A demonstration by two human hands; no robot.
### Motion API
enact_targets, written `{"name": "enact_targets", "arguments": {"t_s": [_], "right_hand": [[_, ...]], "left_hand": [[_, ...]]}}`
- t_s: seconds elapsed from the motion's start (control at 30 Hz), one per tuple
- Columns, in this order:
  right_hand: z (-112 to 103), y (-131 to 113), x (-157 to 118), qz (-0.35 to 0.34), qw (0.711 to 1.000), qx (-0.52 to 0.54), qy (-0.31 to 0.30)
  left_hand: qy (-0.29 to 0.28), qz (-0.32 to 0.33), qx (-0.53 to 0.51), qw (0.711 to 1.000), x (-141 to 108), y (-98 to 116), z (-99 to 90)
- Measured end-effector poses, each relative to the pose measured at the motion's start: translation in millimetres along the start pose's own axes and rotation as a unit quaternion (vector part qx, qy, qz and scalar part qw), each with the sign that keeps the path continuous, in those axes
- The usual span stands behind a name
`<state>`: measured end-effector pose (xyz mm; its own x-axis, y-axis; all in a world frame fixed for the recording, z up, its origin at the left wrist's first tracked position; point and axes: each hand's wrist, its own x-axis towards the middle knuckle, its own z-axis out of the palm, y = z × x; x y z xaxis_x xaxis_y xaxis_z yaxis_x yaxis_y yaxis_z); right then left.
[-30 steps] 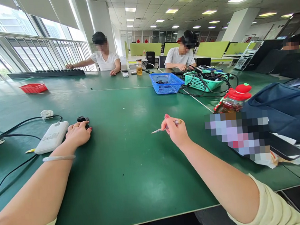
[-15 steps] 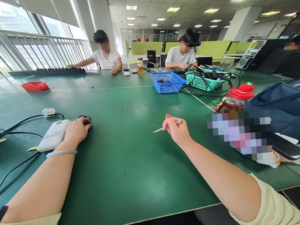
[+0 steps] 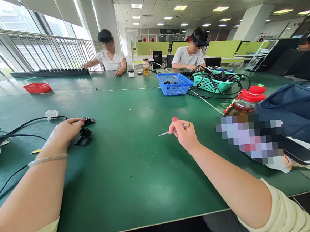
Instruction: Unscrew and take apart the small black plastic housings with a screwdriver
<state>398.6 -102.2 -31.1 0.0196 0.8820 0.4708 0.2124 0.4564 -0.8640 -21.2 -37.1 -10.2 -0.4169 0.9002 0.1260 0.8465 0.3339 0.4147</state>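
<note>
In the head view, the left hand (image 3: 68, 129) is at a black part (image 3: 89, 120) on the green table (image 3: 129, 200) (whether gripped, I cannot tell); the right hand (image 3: 184, 132), well apart, pinches a slim pointed tool (image 3: 165, 133), best held clear of the left.

Tbl (image 3: 150, 188) looks smooth, glossy; blk parts (image 3: 85, 132) prob. plastic.

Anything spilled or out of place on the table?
Mildly: black cables hang over the rim of the turquoise basket onto the green tabletop, untidy next to the blue basket, whose contents sit inside. No visible damage.
</note>
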Motion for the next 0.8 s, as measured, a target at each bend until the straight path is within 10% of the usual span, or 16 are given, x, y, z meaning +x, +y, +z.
{"name": "enact_targets", "arguments": {"t_s": [0.8], "right_hand": [[1,-1,-1,0.012,1.000,-0.010,-0.003]], "left_hand": [[-0.029,-0.026,0.179,0.983,-27,30,-10.7]]}}
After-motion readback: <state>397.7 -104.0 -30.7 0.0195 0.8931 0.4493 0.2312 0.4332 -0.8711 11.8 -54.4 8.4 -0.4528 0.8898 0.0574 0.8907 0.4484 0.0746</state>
